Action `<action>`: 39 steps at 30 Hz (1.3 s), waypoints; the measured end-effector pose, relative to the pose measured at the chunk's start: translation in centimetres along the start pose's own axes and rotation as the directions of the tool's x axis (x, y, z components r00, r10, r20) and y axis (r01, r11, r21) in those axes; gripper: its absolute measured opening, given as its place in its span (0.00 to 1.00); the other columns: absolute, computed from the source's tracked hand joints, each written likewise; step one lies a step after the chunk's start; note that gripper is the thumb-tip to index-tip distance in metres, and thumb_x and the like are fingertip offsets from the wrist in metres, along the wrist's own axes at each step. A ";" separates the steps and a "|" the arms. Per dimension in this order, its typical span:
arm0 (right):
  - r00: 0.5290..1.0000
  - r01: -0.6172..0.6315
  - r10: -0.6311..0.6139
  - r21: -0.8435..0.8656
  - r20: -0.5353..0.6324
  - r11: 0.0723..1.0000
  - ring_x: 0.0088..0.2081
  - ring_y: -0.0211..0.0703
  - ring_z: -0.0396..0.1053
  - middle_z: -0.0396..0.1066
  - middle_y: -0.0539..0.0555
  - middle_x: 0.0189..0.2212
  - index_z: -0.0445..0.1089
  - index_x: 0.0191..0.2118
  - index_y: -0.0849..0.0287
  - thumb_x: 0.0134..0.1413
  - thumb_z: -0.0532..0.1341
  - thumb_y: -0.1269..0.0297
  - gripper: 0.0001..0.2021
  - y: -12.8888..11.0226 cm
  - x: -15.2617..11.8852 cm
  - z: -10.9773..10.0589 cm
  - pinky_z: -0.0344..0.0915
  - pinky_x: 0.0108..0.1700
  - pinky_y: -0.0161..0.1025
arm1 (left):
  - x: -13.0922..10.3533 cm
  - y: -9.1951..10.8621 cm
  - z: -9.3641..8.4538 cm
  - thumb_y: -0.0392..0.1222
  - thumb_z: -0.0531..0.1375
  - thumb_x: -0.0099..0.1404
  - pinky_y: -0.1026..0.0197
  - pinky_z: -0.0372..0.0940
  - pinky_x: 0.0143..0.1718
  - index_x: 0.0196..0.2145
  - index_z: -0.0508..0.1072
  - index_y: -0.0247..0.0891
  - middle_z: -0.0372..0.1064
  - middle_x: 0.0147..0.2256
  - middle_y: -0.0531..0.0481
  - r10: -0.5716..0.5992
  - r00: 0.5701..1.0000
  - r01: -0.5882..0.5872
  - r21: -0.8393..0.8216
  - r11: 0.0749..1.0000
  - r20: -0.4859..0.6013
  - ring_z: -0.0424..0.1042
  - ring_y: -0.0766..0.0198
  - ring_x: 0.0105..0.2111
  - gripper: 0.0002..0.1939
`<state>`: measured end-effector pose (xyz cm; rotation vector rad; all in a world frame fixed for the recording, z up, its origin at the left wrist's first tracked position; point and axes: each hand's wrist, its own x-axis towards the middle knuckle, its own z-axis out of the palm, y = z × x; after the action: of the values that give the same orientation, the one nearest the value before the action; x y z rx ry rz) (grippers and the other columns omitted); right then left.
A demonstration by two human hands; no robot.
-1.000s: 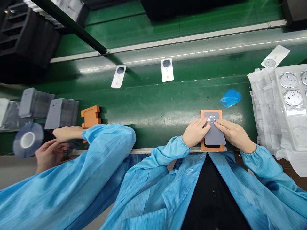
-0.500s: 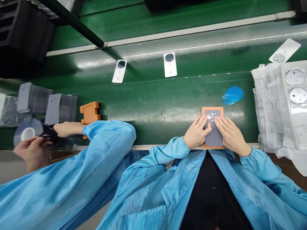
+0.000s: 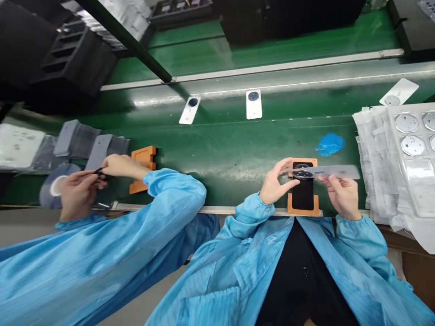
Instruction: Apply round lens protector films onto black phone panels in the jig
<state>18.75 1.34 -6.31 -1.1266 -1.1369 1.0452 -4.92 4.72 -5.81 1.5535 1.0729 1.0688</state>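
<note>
An orange fixture (image 3: 316,203) lies at the bench's front edge with a dark phone-shaped insert (image 3: 302,197) in it. Above it, a thin pale panel (image 3: 335,171) with a round black camera ring is held up, tilted nearly edge-on. My right hand (image 3: 343,194) pinches the panel from below near its middle. My left hand (image 3: 277,181) is at the panel's ring end, thumb and fingers curved around that end; whether they grip it is partly hidden. A crumpled blue film (image 3: 330,144) lies behind the fixture.
On the left, a co-worker's hands (image 3: 79,190) hold something small and dark beside a tape roll (image 3: 57,185). Near them are grey panel stacks (image 3: 102,151) and an orange block (image 3: 144,158). White panels (image 3: 254,105) lie farther back. Trays and sleeves (image 3: 413,172) are stacked at right.
Both hands were flat on a grey panel in the fixture; now a panel is lifted above it, with the dark insert exposed. My right hand has moved right. The camera view has shifted.
</note>
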 end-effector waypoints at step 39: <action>0.997 0.066 -0.043 -0.964 0.057 0.256 0.51 0.62 0.75 0.77 0.61 0.51 0.76 0.54 0.57 0.66 0.58 0.50 0.20 -13.7 5.7 -13.0 0.70 0.53 0.57 | 29.1 -2.6 -8.9 0.30 0.73 0.56 0.43 0.47 0.64 0.47 0.58 0.26 0.59 0.54 0.33 -0.470 0.751 0.642 0.345 0.685 -0.465 0.50 0.45 0.65 0.30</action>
<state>32.97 3.46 7.13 -2.0167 -1.9238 0.1216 -6.96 35.01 -2.51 1.2552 2.0449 0.6523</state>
